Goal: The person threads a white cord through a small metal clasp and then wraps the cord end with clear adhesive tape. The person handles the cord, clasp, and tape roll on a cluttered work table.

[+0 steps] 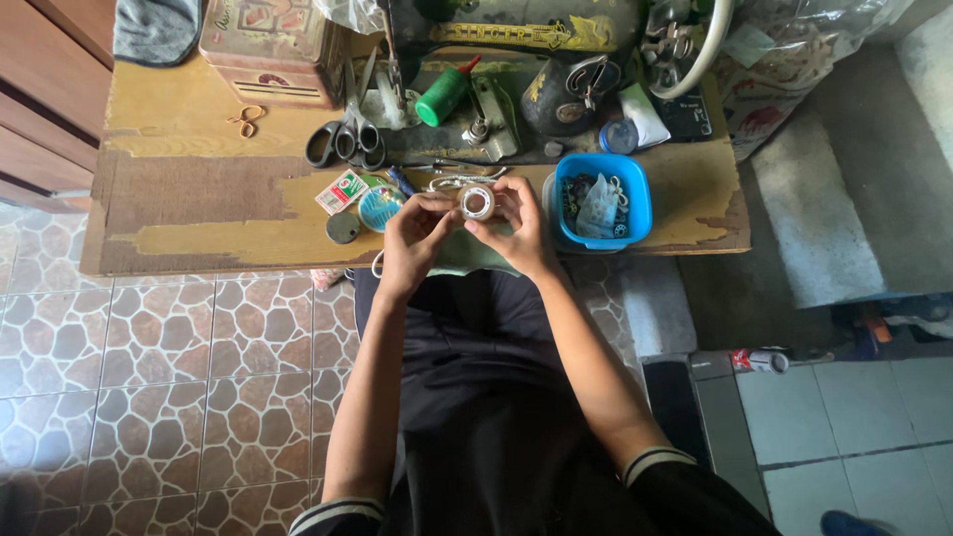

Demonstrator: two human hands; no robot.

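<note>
Currently both hands, left hand (415, 238) and right hand (516, 230), pinch a small tape roll (477, 202) together just left of the blue tub (635, 203), apparently picking at its end; finding it needs fingertip precision.

Soft daylight, mild shadows, sharp focus (edges slightly bowed).

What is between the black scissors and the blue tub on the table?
In the head view, between the scissors and the blue tub sit a green bottle and the sewing machine's metal foot.
</note>
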